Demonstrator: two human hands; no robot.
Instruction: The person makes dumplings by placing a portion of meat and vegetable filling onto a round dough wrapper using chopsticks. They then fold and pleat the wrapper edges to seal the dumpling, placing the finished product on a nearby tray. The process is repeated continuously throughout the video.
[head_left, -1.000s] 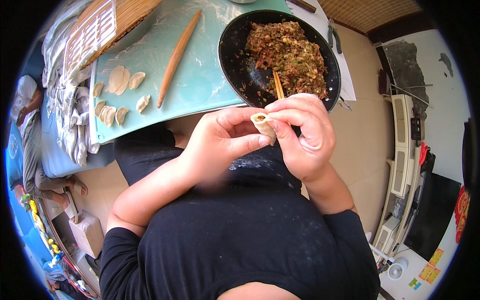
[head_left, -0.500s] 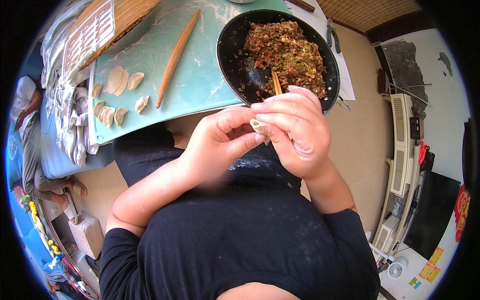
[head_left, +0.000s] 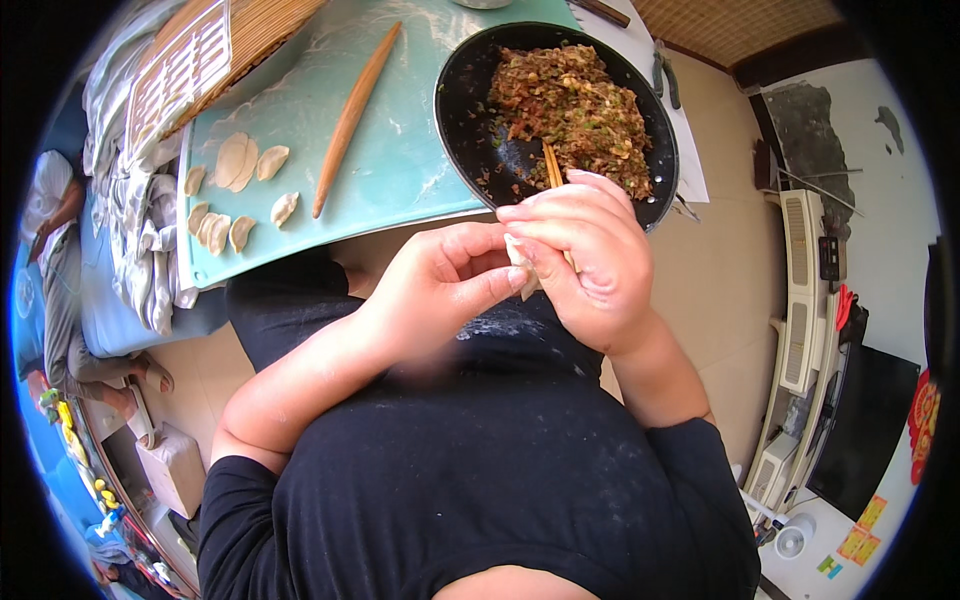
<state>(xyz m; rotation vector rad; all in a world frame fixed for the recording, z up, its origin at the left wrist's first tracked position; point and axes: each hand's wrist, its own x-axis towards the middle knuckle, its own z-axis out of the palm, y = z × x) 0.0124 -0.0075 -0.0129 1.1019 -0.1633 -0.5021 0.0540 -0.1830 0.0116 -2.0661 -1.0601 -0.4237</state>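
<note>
A small folded dumpling [head_left: 519, 262] is pinched between my two hands, its edge pressed together and most of it hidden by fingers. My left hand [head_left: 440, 285] grips it with thumb and curled fingers. From the other side my right hand [head_left: 590, 260] squeezes the rim with thumb and forefinger. Wooden chopsticks [head_left: 553, 165] pass through the same right hand, their far ends over the chopped filling [head_left: 590, 105] in a black pan [head_left: 462, 120]. Several finished dumplings [head_left: 213, 231] and a few flat round wrappers [head_left: 234, 160] lie on the mat at left.
A tapered wooden rolling pin [head_left: 356, 118] rests across the floured green mat [head_left: 420, 165]. A woven tray [head_left: 262, 35] with a white rack overhangs the mat's far left. Pliers [head_left: 664, 75] lie beyond the pan. Another person's legs [head_left: 65, 320] show at far left.
The dumpling's open end has been pinched closed between my fingers. My right hand has shifted slightly left, toward the left hand.
</note>
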